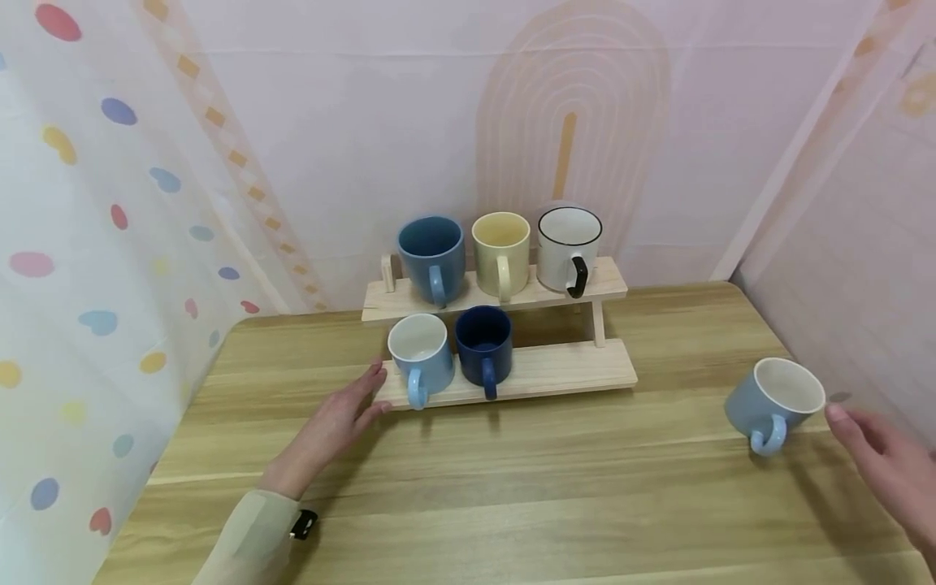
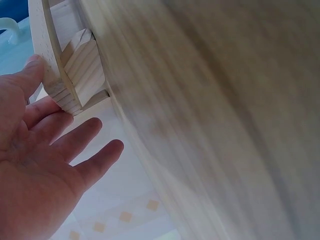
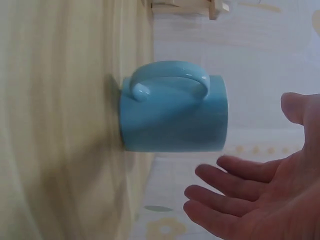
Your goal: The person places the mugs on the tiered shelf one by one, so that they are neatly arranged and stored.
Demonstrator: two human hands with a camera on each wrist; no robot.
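My left hand [image 1: 332, 431] holds the left end of a two-tier wooden rack [image 1: 570, 370], thumb at the front edge and fingers round the end; the left wrist view shows the other fingers spread loosely. Nearest to it on the lower tier is a light blue mug with a white inside [image 1: 430, 361], beside a navy mug [image 1: 484, 345]. At the far right, a second light blue mug [image 1: 764, 406] stands upright on the table, handle toward me. My right hand [image 3: 260, 195] is just right of that mug, fingers extended and apart from it in the right wrist view.
The upper tier bears a blue mug [image 1: 431, 256], a pale yellow mug [image 1: 501, 252] and a white mug with black rim and handle [image 1: 566, 252]. Behind the wood-grain table [image 1: 526, 496] hangs a patterned curtain [image 1: 366, 146], which also runs along both sides.
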